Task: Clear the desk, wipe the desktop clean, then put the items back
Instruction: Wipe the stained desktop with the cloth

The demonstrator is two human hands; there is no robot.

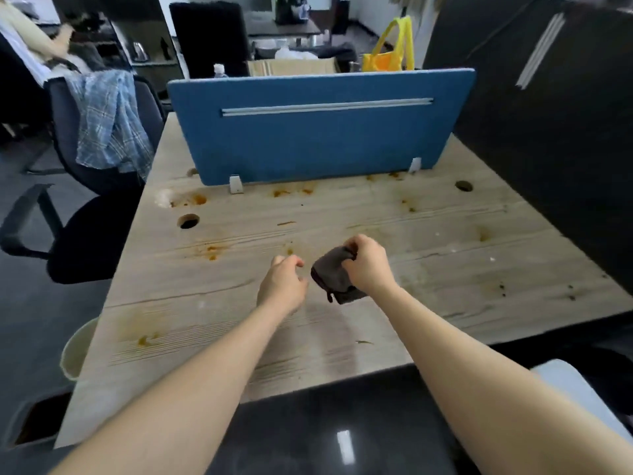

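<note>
The light wooden desktop (394, 234) carries orange-brown stains and dark specks, thickest near the back and along the left side. Over its middle my right hand (368, 265) grips a bunched dark grey cloth (334, 274), held just above the wood. My left hand (284, 282) hovers a short way left of the cloth with fingers loosely curled and nothing in it. No other item lies on the desktop.
A blue divider panel (318, 125) stands along the desk's back edge. Two round cable holes (189, 221) (463, 186) pierce the top. A black office chair (85, 186) draped with a plaid shirt stands left, a pale bin (77, 351) below the left edge, a dark partition (555, 138) right.
</note>
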